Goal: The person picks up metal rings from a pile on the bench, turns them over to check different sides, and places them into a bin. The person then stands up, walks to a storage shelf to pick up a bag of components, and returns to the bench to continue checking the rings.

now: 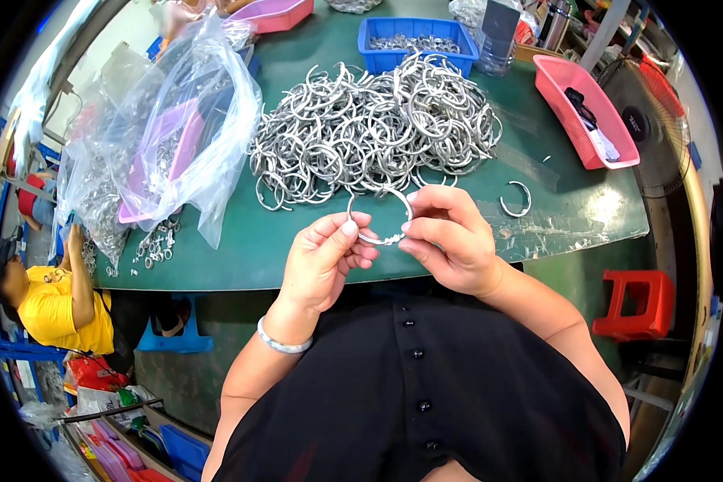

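Over the near edge of the table I hold a silver-coloured open bangle (410,207) with a small bumpy, pale section along its lower curve. My left hand (317,261) pinches its left side between thumb and fingers. On the right side, my right hand (458,245) grips it with thumb and fingertips. Just beyond my hands lies a large heap of similar open metal bangles (361,132). A single bangle (528,201) rests apart on the table, right of my right hand.
The green table (297,253) also bears a blue tray (418,60) of small metal parts, a pink basket (594,132) with dark items, and clear plastic bags (217,161) over a pink tray. A red stool (635,305) and fan (635,124) stand right. A yellow-shirted person (64,309) sits left.
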The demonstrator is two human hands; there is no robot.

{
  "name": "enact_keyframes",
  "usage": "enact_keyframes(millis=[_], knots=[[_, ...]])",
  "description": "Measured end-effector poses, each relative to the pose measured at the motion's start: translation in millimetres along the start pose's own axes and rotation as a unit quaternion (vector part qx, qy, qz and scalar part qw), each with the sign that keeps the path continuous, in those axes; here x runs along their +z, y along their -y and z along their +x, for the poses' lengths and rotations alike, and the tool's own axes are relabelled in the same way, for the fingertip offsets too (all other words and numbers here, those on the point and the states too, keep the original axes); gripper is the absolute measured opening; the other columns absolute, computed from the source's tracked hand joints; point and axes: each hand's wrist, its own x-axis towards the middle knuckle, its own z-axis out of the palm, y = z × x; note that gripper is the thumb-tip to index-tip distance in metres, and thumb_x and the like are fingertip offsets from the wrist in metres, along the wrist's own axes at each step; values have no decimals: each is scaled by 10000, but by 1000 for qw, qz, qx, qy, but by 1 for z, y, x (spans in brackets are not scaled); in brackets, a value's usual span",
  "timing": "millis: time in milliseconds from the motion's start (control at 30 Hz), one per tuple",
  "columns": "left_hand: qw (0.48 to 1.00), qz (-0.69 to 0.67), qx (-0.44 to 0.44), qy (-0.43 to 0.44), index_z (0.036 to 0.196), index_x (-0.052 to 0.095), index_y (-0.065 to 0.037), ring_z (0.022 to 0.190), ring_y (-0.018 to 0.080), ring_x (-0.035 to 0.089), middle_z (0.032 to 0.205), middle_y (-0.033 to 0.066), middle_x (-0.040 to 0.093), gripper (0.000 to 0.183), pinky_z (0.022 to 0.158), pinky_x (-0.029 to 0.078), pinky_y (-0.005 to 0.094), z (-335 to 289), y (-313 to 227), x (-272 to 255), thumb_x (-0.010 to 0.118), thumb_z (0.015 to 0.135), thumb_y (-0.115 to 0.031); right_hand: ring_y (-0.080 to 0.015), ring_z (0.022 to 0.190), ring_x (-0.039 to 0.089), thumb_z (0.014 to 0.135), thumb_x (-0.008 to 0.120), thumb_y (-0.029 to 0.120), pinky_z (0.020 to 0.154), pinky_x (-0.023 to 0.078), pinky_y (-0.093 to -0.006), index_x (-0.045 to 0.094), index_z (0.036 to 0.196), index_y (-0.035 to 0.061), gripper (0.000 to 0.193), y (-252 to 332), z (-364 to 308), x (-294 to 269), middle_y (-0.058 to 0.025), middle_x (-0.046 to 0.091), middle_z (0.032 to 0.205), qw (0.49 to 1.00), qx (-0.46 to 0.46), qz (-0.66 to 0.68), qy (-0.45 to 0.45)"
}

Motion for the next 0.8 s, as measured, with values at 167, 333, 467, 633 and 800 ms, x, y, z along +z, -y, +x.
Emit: enact_keyframes(millis=[167,333,467,633,800], knots=[[999,-26,-13,40,1027,551,4,743,162,612,884,113,615,205,659,505,256,0,5,-1,479,879,-119,-215,727,557,653,642,-91,603,467,-271,565,827,-8,208,5,1,-2,-149,517,947,998,-54,-26,32],[997,-51,-12,58,1088,519,12,829,198,611,956,143,599,235,729,512,292,1,7,-2,453,882,-81,-237,668,555,623,634,-84,564,462,-289,568,843,-13,240,6,2,4,-128,544,890,996,-82,-4,19],[997,-51,2,55,1105,506,18,842,209,608,978,157,590,246,746,511,302,1,8,-2,444,882,-65,-251,676,572,669,613,-120,572,475,-287,539,898,-17,262,4,-1,2,-161,553,895,997,-78,2,27],[998,-29,23,42,1118,502,18,855,215,604,1004,168,579,255,763,506,307,1,10,-2,445,880,-55,-249,652,561,635,631,-95,547,457,-298,558,906,-8,294,2,-5,3,-115,571,812,998,-53,-16,-10],[994,43,101,29,1089,532,16,854,207,598,1008,161,576,239,755,502,298,-1,12,0,477,863,-39,-251,684,584,644,619,-101,581,471,-291,559,899,-1,281,0,-9,-1,-118,588,799,1000,1,-17,-18]])
